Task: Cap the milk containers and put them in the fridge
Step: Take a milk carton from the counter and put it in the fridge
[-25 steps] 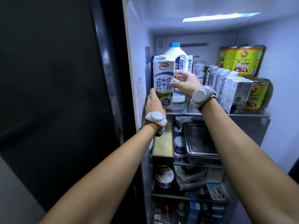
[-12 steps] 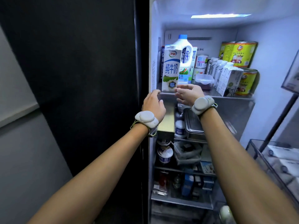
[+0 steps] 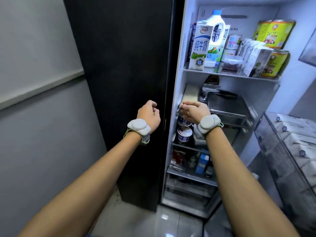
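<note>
Far left, grey wall [image 3: 34, 82]; next, closed dark door [image 3: 128, 82]. In front of that door, left hand [image 3: 148, 115], fingers loosely curled, gripping nothing. Just past the door edge, right hand [image 3: 195, 112], fingers relaxed and apart, likewise empty, level with the metal tray [image 3: 229, 106]. Above, on the top shelf [image 3: 222, 73], milk carton [image 3: 200, 47] upright at the front left corner, blue-capped milk jug [image 3: 216, 35] just behind it. Further right, small cartons [image 3: 256, 60] and yellow tins [image 3: 273, 34]; far right, door bin [image 3: 290, 151].

Possible trouble: tall, narrow carton close to the shelf lip, so liable to topple outward if knocked by a hand or jolted by a hard slam. Carton's cap too blurred to confirm, hence a spill if tipped.

Against a second ago: carton no longer clasped in both hands, now standing free. Hands lower and well clear of the shelf.
</note>
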Action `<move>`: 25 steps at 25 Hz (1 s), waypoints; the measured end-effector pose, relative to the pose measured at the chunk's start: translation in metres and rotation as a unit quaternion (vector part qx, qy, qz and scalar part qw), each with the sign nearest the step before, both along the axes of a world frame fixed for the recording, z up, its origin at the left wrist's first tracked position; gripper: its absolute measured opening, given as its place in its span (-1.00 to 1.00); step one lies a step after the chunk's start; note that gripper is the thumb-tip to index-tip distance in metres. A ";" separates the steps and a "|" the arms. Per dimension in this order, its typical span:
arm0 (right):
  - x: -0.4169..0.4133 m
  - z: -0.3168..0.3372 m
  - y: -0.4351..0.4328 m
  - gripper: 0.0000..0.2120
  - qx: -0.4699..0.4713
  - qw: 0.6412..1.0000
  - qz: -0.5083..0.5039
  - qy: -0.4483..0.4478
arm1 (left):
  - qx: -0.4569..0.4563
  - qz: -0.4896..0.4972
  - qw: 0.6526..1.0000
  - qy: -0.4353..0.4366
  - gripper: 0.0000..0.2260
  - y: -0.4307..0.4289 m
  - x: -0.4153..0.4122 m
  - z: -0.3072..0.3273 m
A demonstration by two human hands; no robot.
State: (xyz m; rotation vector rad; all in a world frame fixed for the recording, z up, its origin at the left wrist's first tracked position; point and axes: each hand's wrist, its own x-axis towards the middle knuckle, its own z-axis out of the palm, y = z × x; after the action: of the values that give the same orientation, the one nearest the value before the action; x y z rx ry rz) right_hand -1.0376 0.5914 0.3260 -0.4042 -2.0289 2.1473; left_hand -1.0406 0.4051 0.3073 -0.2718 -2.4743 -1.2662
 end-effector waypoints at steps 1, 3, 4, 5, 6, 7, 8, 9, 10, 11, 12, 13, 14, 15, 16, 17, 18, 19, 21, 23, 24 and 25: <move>0.009 -0.005 -0.005 -0.90 -0.004 1.000 0.007 -0.004 | -0.005 0.013 1.000 -0.008 -0.80 -0.005 0.010 -0.005; 0.029 -0.015 -0.021 -0.89 -0.004 0.999 0.029 -0.014 | -0.014 0.044 0.999 -0.017 -0.80 -0.021 0.037 -0.015; 0.036 -0.019 -0.028 -0.91 0.000 0.999 0.039 -0.017 | -0.013 0.056 0.998 -0.022 -0.80 -0.027 0.045 -0.019; 0.045 -0.022 -0.034 -0.91 0.004 0.998 0.056 -0.020 | -0.017 0.073 0.997 -0.026 -0.80 -0.034 0.058 -0.024; 0.058 -0.027 -0.041 -0.88 0.005 0.996 0.083 -0.024 | -0.018 0.095 0.995 -0.030 -0.80 -0.041 0.077 -0.029; 0.068 -0.031 -0.046 -0.86 0.006 0.994 0.102 -0.032 | -0.018 0.113 0.993 -0.036 -0.80 -0.048 0.090 -0.033; 0.077 -0.035 -0.053 -0.84 0.003 0.992 0.119 -0.039 | -0.017 0.128 0.991 -0.045 -0.80 -0.055 0.103 -0.037; 0.087 -0.038 -0.058 -0.83 0.003 0.990 0.134 -0.046 | -0.018 0.142 0.988 -0.052 -0.80 -0.061 0.116 -0.041; 0.102 -0.042 -0.064 -0.83 0.006 0.987 0.151 -0.054 | -0.020 0.160 0.985 -0.059 -0.80 -0.068 0.134 -0.046; 0.113 -0.046 -0.068 -0.84 0.013 0.985 0.161 -0.061 | -0.022 0.179 0.982 -0.064 -0.80 -0.072 0.148 -0.050; 0.130 -0.051 -0.074 -0.86 0.018 0.982 0.175 -0.065 | -0.024 0.196 0.978 -0.068 -0.80 -0.077 0.169 -0.054; 0.144 -0.056 -0.081 -0.87 0.024 0.980 0.187 -0.067 | -0.026 0.209 0.975 -0.072 -0.80 -0.083 0.187 -0.058; 0.157 -0.060 -0.089 -0.89 0.031 0.977 0.200 -0.066 | -0.024 0.218 0.973 -0.076 -0.80 -0.090 0.202 -0.062; 0.168 -0.063 -0.095 -0.90 0.038 0.974 0.215 -0.063 | -0.024 0.228 0.970 -0.080 -0.80 -0.093 0.214 -0.065; 0.187 -0.068 -0.107 -0.91 0.043 0.967 0.243 -0.066 | -0.023 0.248 0.965 -0.085 -0.80 -0.100 0.238 -0.069; 0.202 -0.072 -0.117 -0.91 0.048 0.962 0.259 -0.069 | -0.020 0.265 0.960 -0.090 -0.80 -0.106 0.257 -0.073; 0.212 -0.076 -0.126 -0.91 0.048 0.959 0.270 -0.070 | -0.014 0.279 0.956 -0.092 -0.80 -0.111 0.271 -0.076; 0.224 -0.079 -0.136 -0.89 0.046 0.956 0.280 -0.072 | -0.008 0.290 0.952 -0.095 -0.80 -0.118 0.286 -0.080; 0.253 -0.086 -0.162 -0.86 0.040 0.946 0.310 -0.079 | 0.011 0.314 0.943 -0.109 -0.79 -0.138 0.324 -0.089; 0.281 -0.092 -0.189 -0.86 0.036 0.936 0.342 -0.081 | 0.021 0.345 0.931 -0.120 -0.79 -0.164 0.361 -0.096; 0.293 -0.096 -0.202 -0.85 0.040 0.932 0.352 -0.083 | 0.016 0.360 0.925 -0.122 -0.78 -0.177 0.380 -0.101; 0.303 -0.099 -0.213 -0.85 0.046 0.928 0.360 -0.082 | 0.011 0.372 0.920 -0.122 -0.79 -0.186 0.394 -0.105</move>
State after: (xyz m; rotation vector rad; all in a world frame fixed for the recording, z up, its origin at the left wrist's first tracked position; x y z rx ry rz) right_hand -0.7346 0.3786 0.2275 0.2366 -2.6682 2.4251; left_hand -0.6469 0.2190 0.2023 0.8099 -2.3631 -1.0160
